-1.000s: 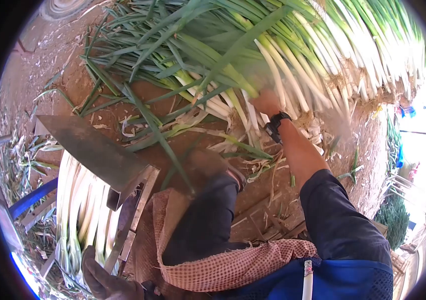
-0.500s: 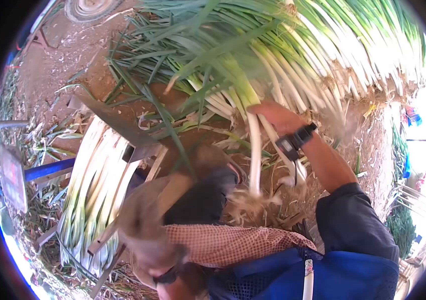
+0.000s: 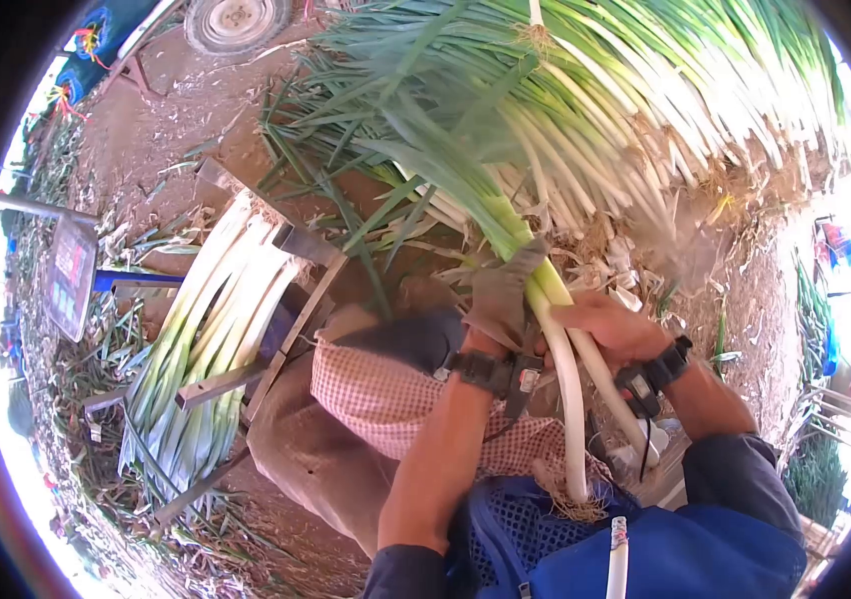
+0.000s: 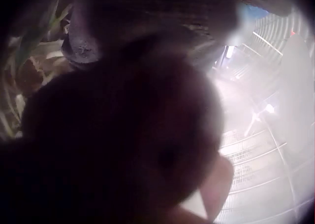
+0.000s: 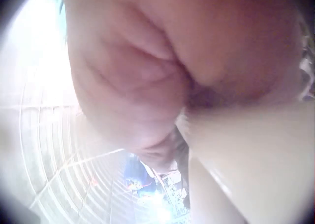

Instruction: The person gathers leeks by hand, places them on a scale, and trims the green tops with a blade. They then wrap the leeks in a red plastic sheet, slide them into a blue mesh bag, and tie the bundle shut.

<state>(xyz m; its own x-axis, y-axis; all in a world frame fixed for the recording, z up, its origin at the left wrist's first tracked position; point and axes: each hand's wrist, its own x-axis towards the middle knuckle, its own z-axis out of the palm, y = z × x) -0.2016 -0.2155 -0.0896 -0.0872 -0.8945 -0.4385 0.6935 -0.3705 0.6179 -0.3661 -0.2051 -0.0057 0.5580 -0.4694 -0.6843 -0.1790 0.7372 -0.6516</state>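
Two long green onions [image 3: 569,399] lie slantwise in front of the person, white stems and stringy roots toward the lap, green leaves reaching up to the pile. In a grey-brown glove, the left hand [image 3: 505,292] grips them where white turns to green. The bare right hand [image 3: 613,327] holds the stems just below it. Its curled fingers press close against a thick white stem [image 5: 256,155] in the right wrist view. A dark blurred shape fills most of the left wrist view and hides the grip there.
A big pile of green onions [image 3: 635,90] covers the ground ahead. At left, a bundle of trimmed ones [image 3: 211,309] lies in a metal frame [image 3: 295,324], beside a scale display [image 3: 71,275]. Leaf scraps litter the soil. A checked cloth [image 3: 375,399] covers the lap.
The right hand has drawn the green onions from the pile back toward the body. The gloved left hand has left the metal frame, swung across to the right and taken hold of them.
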